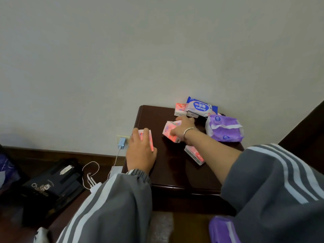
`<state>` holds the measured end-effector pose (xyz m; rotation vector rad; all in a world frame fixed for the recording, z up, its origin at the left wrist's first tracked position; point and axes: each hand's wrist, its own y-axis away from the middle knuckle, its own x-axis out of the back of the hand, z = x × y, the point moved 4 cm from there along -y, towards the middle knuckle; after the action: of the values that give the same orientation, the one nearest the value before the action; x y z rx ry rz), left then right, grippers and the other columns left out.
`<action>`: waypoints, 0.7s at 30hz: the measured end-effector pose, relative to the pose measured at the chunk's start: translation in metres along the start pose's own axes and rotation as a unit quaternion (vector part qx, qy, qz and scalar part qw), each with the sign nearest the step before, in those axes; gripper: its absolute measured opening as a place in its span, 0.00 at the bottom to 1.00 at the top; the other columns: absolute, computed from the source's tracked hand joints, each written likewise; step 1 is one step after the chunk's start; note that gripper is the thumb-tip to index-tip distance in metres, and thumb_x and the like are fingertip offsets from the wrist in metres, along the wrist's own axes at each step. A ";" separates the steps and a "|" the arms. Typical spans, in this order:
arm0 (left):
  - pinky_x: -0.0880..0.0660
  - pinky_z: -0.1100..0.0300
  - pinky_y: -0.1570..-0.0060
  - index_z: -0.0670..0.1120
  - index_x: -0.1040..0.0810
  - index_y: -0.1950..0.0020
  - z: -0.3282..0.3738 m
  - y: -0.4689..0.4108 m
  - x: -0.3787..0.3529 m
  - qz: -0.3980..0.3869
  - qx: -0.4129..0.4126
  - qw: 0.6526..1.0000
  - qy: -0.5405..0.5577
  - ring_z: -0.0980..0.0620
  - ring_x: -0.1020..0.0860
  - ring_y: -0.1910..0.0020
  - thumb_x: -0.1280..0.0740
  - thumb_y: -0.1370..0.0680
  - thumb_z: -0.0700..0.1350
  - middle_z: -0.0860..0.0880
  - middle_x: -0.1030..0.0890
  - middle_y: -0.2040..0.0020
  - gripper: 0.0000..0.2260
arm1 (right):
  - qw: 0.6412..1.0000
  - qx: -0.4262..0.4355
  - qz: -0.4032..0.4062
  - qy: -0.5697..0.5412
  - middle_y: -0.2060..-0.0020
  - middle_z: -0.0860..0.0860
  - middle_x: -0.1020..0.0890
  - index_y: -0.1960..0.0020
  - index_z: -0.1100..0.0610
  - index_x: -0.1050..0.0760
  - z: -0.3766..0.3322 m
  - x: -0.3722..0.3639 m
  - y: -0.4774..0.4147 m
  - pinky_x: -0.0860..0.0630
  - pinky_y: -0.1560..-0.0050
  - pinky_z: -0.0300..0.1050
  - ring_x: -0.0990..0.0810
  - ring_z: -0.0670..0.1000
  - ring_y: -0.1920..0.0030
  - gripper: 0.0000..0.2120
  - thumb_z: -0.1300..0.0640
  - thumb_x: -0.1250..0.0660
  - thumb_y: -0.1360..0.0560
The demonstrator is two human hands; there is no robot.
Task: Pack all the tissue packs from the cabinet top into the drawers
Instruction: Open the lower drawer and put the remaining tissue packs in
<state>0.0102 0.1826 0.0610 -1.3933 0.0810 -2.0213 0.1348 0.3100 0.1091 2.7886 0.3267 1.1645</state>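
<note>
on the floor at far left sat a black bag [50, 186], w/ a blue charger [121, 142] plugged in at the wall and its white cable [112, 165] trailing down. next, the left hand [140, 151] had its fingers curled round a pink pack [148, 137], held on edge at the left side of the cabinet top [175, 172]. toward the middle the right hand [182, 130] lay over a second pink pack [169, 130], fingers bent across its top and thumb at the near side, gripping it. a third pink pack [195, 155] lay flat just under that forearm. at the back by the wall were a rear pink pack [180, 108] and a blue wipes pack [200, 106], then a big purple pack [225, 128] at the right edge. a lower purple pack [220, 230] showed at bottom right, poss. already in a drawer, but the sleeve hid too much to tell. the packs looked light, soft and squashy w/ slick film wrap, so prob. best pinched across the short sides, not by the loose seam. the big purple one likely needs a whole-hand grab.
</note>
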 end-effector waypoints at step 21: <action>0.26 0.53 0.46 0.51 0.30 0.37 -0.029 0.206 0.072 0.039 0.184 0.917 0.352 0.50 0.25 0.46 0.26 0.32 0.40 0.49 0.28 0.43 0.26 | 0.921 -0.122 -0.135 -0.346 0.50 0.54 0.18 0.45 0.55 0.24 0.198 -0.027 0.277 0.20 0.58 0.43 0.17 0.52 0.54 0.14 0.64 0.29 0.29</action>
<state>0.0716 -0.0258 0.0230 -0.3858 0.0623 -2.2291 0.3009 0.0326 0.0001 2.6041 0.4309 0.1140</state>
